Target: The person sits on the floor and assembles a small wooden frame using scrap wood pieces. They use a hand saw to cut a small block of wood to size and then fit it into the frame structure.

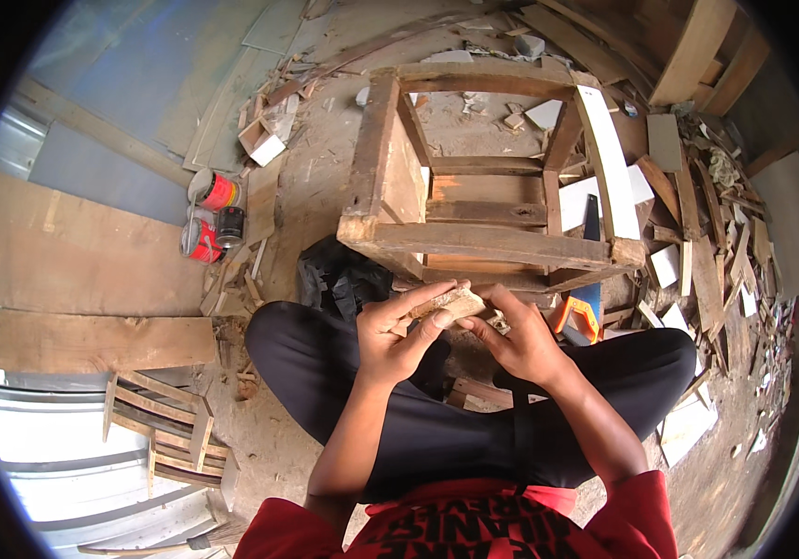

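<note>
A small, pale tan piece with rough edges (460, 306) is held up over my crossed legs; whether it is wood or folded sandpaper I cannot make out. My left hand (390, 337) grips its left side, the thumb pressed on top. From the right, my right hand (519, 343) pinches its other side between thumb and fingers. Just beyond both hands stands a worn wooden furniture frame (492, 236) with open sides and one white rail (607, 158). Beside my right hand, a handsaw (578, 320) with an orange handle and blue blade leans against the frame.
A black plastic bag (341, 278) lies left of the frame. Two red paint cans (219, 192) and a black can (230, 227) stand farther left. Wood offcuts (709, 279) pile up on the right. Slatted wooden pieces (166, 424) and a board (106, 342) are at lower left.
</note>
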Tool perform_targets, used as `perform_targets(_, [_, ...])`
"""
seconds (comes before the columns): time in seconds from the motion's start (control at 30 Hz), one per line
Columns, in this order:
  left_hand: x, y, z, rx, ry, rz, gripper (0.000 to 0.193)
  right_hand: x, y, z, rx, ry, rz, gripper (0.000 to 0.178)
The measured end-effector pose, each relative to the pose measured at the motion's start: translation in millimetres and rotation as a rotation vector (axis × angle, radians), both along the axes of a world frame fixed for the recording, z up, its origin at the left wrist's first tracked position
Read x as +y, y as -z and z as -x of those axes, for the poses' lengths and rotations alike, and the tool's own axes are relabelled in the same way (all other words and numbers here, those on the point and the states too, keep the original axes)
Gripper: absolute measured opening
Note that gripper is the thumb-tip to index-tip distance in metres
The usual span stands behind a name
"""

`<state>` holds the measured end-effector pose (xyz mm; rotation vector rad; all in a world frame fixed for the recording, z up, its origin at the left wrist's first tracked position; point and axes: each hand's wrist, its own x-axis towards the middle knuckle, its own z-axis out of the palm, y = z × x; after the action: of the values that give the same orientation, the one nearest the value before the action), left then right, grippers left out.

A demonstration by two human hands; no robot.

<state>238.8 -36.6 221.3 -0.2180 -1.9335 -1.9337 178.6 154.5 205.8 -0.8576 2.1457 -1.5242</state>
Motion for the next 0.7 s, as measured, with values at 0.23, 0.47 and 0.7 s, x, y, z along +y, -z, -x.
perform_targets(0.23, [40, -10, -4, -0.231, -0.332, 0.027, 0.038, -9, 19, -19, 0.393, 0.149, 0.049, 0.085])
perform_targets(0.47, [26, 10, 7, -0.272, -0.092, -0.197, 0.045, 12, 25, -1, -0.206, 0.031, 0.203, 0.035])
perform_targets(0.7, [14, 17, 5, -0.233, -0.057, -0.044, 0.024, 1, 26, 16, 0.136, 0.068, 0.174, 0.021])
